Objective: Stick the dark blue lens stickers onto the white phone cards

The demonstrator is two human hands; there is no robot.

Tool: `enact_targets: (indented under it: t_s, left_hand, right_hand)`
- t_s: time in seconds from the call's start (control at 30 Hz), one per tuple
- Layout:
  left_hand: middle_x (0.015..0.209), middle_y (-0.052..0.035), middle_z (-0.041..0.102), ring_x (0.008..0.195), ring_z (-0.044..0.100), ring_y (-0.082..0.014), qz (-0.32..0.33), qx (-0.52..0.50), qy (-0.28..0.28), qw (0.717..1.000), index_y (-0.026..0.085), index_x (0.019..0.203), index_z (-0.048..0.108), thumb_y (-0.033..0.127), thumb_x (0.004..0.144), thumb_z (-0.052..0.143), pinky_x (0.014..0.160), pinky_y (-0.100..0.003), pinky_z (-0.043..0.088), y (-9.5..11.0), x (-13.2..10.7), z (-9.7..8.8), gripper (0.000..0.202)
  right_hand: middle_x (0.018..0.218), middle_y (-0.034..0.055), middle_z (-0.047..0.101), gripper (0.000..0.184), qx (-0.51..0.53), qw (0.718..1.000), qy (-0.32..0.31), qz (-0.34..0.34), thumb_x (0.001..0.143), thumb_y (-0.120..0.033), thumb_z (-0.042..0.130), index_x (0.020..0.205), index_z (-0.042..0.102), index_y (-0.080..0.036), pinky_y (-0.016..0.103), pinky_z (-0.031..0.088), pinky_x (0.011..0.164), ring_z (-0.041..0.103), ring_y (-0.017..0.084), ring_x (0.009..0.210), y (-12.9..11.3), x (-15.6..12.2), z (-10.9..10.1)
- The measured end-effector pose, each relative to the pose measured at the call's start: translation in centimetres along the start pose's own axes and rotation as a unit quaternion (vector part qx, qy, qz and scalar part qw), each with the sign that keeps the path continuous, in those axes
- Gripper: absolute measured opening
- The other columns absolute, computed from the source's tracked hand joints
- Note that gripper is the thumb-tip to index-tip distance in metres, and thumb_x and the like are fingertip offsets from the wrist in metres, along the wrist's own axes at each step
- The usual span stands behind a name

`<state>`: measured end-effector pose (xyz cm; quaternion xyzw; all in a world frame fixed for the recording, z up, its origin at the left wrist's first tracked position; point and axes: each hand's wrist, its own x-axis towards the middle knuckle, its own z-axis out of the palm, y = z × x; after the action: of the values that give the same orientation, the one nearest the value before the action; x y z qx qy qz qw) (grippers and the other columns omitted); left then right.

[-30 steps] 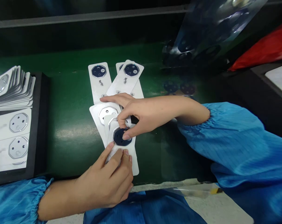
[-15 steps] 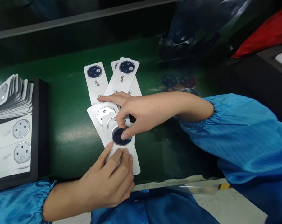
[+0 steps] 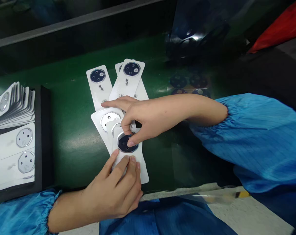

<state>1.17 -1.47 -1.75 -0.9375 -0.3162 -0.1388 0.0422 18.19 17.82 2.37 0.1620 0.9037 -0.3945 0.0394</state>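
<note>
My left hand [image 3: 117,187] presses its fingertips on a white phone-back-shaped panel [image 3: 115,139], holding it on top of other panels. A dark octagonal sticker [image 3: 123,143] covers the camera area of this panel. My right hand [image 3: 150,119] pinches thumb and forefinger at the sticker's upper right edge, while its other fingers stretch over the panels behind. Beyond it lie a panel with a dark camera area [image 3: 99,85] and an overlapping pair [image 3: 128,76], all with dark lettering. A panel with a light octagon [image 3: 97,118] lies partly under the held one.
On the left, a black tray [image 3: 44,137] holds a fanned stack of white panels [image 3: 18,109] and more panels lying flat. A sheet of dark round stickers [image 3: 187,83] lies on the green table [image 3: 72,156]. A clear plastic bag [image 3: 194,36] and a red item [image 3: 280,26] are at the back right.
Both hands keep the same hold on the panel and sticker. The view has shifted slightly, so the tray at the left shows a little further in.
</note>
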Motion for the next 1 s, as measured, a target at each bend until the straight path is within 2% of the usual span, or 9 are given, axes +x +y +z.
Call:
enact_targets:
  t_s: [0.13,0.6,0.83,1.0]
  left_hand:
    - [0.115,-0.0166,0.068,0.107,0.062,-0.0336,-0.002,0.001,-0.003,1.000,0.003,0.117,0.068,0.031,0.094,0.053,0.095,-0.057,0.057,-0.01,-0.05,0.05,0.040]
    - [0.115,-0.0160,0.067,0.109,0.062,-0.0332,-0.005,0.007,0.001,1.000,0.003,0.118,0.068,0.032,0.094,0.053,0.102,-0.056,0.052,0.00,0.09,0.05,0.040]
    - [0.114,-0.0170,0.067,0.108,0.062,-0.0336,0.000,0.010,0.004,1.000,0.003,0.117,0.068,0.033,0.094,0.052,0.098,-0.056,0.055,0.03,-0.05,-0.01,0.041]
    - [0.116,-0.0157,0.067,0.110,0.061,-0.0327,-0.005,0.013,-0.006,1.000,0.005,0.118,0.067,0.034,0.094,0.052,0.102,-0.056,0.053,0.06,-0.15,-0.02,0.040]
  right_hand:
    - [0.167,-0.0047,0.016,0.017,-0.005,1.000,-0.022,0.007,0.080,-0.033,0.080,0.072,0.075,-0.019,0.058,0.035,0.115,0.011,0.041,0.151,0.09,0.01,0.00]
    - [0.165,-0.0041,0.022,0.016,-0.005,1.000,-0.002,-0.007,0.077,-0.032,0.082,0.070,0.074,-0.020,0.060,0.038,0.113,0.017,0.043,0.150,0.11,0.02,0.11]
    - [0.165,-0.0040,0.022,0.015,-0.010,1.000,-0.005,0.000,0.077,-0.029,0.082,0.069,0.073,-0.020,0.060,0.038,0.113,0.017,0.041,0.150,0.02,0.04,0.18]
    - [0.164,-0.0036,0.023,0.021,-0.020,1.000,0.004,-0.006,0.079,-0.032,0.079,0.064,0.070,-0.019,0.061,0.040,0.111,0.018,0.042,0.149,-0.01,0.07,0.37]
